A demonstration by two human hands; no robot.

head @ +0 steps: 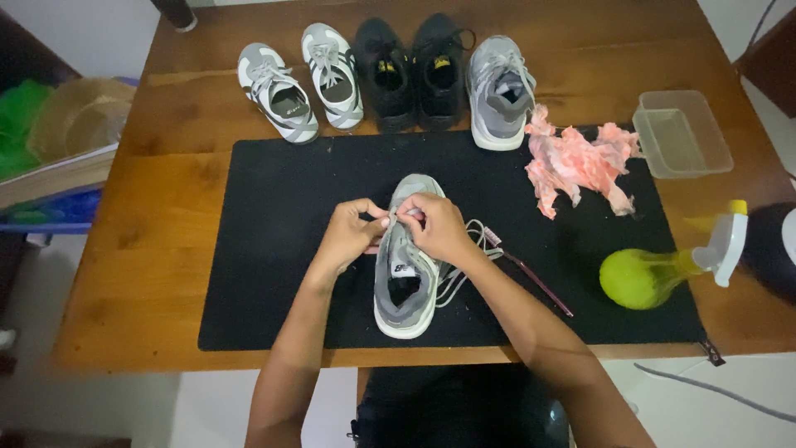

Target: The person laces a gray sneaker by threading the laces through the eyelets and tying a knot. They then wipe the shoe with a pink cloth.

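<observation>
Right now your left hand [352, 232] and right hand [435, 226] pinch the lace [464, 249] atop the grey sneaker [406, 274] mid-mat [274, 249]; seemingly unlacing, steady pulls come next.

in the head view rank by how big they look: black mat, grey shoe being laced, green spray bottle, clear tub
1. black mat, by far the largest.
2. grey shoe under the left hand and right hand.
3. green spray bottle and clear tub: these look much alike, and the bottle lies nearer the camera, so no ranking.
</observation>
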